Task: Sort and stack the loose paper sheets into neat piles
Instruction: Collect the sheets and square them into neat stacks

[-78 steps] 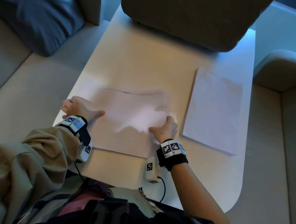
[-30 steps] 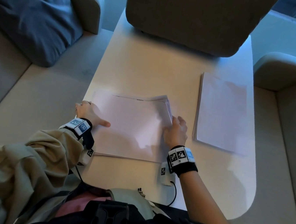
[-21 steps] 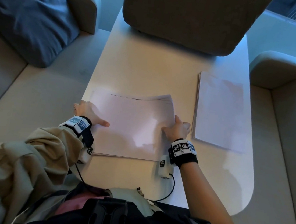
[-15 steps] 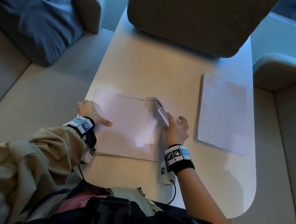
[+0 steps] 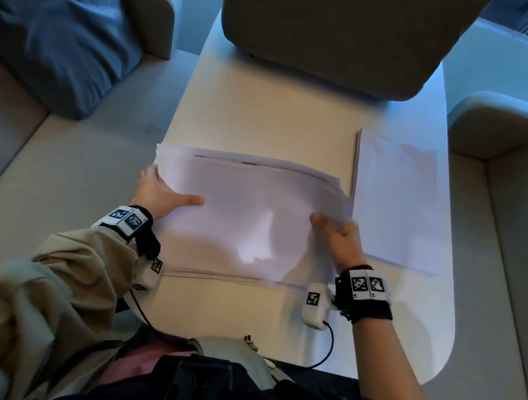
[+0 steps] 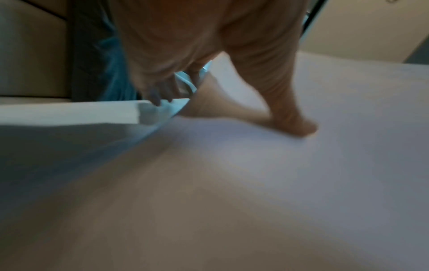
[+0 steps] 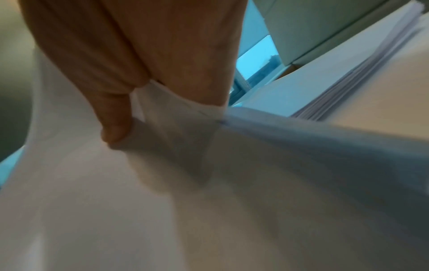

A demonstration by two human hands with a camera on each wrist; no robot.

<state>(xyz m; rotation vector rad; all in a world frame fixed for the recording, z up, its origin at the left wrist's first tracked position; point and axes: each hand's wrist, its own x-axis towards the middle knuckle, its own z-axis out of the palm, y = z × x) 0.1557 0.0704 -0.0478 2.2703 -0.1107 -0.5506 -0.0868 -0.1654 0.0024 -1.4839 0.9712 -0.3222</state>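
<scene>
A bundle of white paper sheets [image 5: 249,204] is lifted at its far edge over the table's near middle, its near edge still on the table. My left hand [image 5: 162,194] grips the bundle's left edge, thumb on top; the left wrist view shows the thumb on the sheets [image 6: 301,165] and fingers under the edge. My right hand [image 5: 337,233] pinches the right edge, thumb on top, and the right wrist view shows the paper [image 7: 185,183] held between thumb and fingers. A second, squared paper pile [image 5: 393,197] lies flat to the right, its edge [image 7: 362,77] also in the right wrist view.
The pale table [image 5: 265,115] has a rounded near right corner. A grey cushion or chair back [image 5: 336,28] overhangs its far end. A blue pillow [image 5: 46,24] lies on the beige sofa [image 5: 64,162] at the left. Another sofa seat [image 5: 520,226] flanks the right.
Earlier my right hand flicked through the bundle's right corner while the left pressed it flat. Now both hands grip the side edges and the far edge has risen off the table.
</scene>
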